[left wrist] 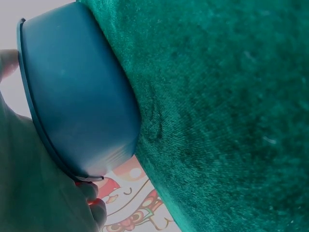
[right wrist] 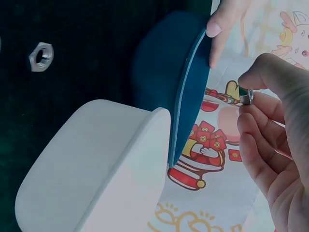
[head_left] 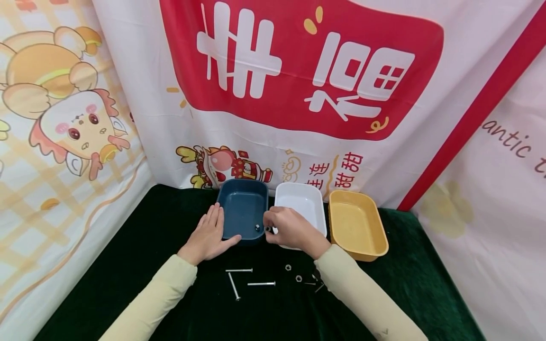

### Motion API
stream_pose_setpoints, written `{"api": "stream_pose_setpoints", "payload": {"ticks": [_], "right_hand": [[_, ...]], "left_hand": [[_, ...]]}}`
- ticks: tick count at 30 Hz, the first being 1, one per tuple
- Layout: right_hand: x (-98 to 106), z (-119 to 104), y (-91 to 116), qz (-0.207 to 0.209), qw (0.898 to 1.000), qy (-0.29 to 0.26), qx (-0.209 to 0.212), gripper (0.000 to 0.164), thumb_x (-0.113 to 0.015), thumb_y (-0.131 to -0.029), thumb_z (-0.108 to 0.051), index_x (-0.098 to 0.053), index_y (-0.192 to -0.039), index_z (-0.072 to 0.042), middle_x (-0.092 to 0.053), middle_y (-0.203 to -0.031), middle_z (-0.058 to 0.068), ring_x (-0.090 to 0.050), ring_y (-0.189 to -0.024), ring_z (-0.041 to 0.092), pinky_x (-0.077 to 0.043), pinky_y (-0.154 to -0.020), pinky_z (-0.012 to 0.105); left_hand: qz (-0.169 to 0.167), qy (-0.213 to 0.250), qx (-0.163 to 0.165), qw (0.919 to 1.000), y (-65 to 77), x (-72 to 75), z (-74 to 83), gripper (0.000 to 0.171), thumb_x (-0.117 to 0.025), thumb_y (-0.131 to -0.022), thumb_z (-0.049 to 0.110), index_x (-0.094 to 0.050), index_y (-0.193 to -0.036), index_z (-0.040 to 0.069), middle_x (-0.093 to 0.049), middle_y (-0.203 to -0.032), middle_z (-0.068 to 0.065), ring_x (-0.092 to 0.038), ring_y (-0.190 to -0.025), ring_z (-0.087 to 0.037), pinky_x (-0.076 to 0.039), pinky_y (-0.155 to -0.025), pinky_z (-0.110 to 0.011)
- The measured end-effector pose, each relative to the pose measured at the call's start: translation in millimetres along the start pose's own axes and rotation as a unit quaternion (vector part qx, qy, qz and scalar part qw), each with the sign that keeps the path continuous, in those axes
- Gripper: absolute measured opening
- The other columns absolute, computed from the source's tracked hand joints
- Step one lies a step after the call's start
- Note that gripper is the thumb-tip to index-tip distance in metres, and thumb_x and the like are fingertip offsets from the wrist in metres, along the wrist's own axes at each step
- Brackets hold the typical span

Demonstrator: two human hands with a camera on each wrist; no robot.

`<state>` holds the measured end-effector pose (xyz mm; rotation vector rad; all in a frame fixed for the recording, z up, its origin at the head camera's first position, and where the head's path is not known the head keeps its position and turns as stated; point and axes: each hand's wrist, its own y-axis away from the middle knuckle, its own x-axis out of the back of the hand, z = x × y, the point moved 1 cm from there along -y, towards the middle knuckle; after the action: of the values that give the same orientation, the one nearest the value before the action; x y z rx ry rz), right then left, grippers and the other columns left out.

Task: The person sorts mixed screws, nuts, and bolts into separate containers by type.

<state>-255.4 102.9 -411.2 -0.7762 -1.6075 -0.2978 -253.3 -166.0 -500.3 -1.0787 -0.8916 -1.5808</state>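
My right hand (head_left: 292,229) pinches a small metal nut (right wrist: 246,96) between thumb and index finger, above the gap where the blue tray (head_left: 242,194) and the white tray (head_left: 300,192) meet. Another small nut (head_left: 257,227) lies inside the blue tray, near its right front corner. Along the blue tray's left rim rests my left hand (head_left: 209,237), fingers straight and thumb reaching over the front rim. On the green cloth in front lie two loose nuts, one left (head_left: 288,267) and one right (head_left: 298,278).
A yellow tray (head_left: 358,195) stands right of the white one. Three long bolts, including one upright-lying bolt (head_left: 233,286), lie on the dark green cloth (head_left: 204,312). Small screws (head_left: 310,283) sit beside the right sleeve (head_left: 358,289). A printed curtain (head_left: 273,121) hangs behind the trays.
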Motion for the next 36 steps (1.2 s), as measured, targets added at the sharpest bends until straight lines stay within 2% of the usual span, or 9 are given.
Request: {"api": "stream_pose_setpoints", "payload": {"ticks": [7, 21, 29, 36], "right_hand": [[-10.1, 3.6, -15.1, 0.01, 1.0, 0.004, 0.002, 0.011, -0.081, -0.088, -0.016, -0.073, -0.094, -0.012, -0.071, -0.091, 0.002, -0.063, -0.078, 0.008, -0.057, -0.072, 0.022], [-39.1, 4.9, -34.6, -0.009, 1.0, 0.008, -0.001, 0.009, -0.079, -0.092, -0.018, -0.076, -0.099, -0.014, -0.07, -0.094, 0.0, -0.061, -0.078, 0.006, -0.056, -0.071, 0.019], [-45.2, 5.8, -41.2, 0.005, 1.0, 0.011, 0.001, 0.008, -0.08, -0.093, -0.017, -0.077, -0.098, -0.012, -0.071, -0.095, 0.001, -0.064, -0.08, 0.008, -0.059, -0.074, 0.021], [-47.2, 11.1, -50.6, 0.002, 1.0, 0.007, -0.014, 0.011, -0.08, -0.094, -0.018, -0.078, -0.102, -0.011, -0.073, -0.099, 0.002, -0.067, -0.083, 0.01, -0.06, -0.077, 0.02]], "left_hand": [[0.005, 0.004, -0.002, 1.0, -1.5, -0.5, -0.3, 0.113, -0.052, -0.099, 0.071, -0.007, -0.166, -0.008, 0.0, -0.177, -0.026, -0.003, -0.165, -0.045, -0.011, -0.133, -0.063], [0.01, 0.006, -0.008, 0.9999, 0.4, -0.5, -0.7, 0.111, -0.052, -0.1, 0.07, -0.009, -0.166, -0.009, -0.002, -0.177, -0.027, -0.005, -0.165, -0.046, -0.012, -0.133, -0.063], [0.009, 0.009, -0.011, 0.9999, 1.1, -1.7, -0.7, 0.111, -0.052, -0.1, 0.07, -0.009, -0.166, -0.009, -0.001, -0.177, -0.026, -0.004, -0.165, -0.046, -0.011, -0.133, -0.064], [0.013, 0.005, -0.011, 0.9998, 1.7, 1.1, -0.5, 0.109, -0.053, -0.101, 0.068, -0.01, -0.166, -0.009, -0.002, -0.177, -0.027, -0.005, -0.165, -0.046, -0.011, -0.133, -0.063]]}}
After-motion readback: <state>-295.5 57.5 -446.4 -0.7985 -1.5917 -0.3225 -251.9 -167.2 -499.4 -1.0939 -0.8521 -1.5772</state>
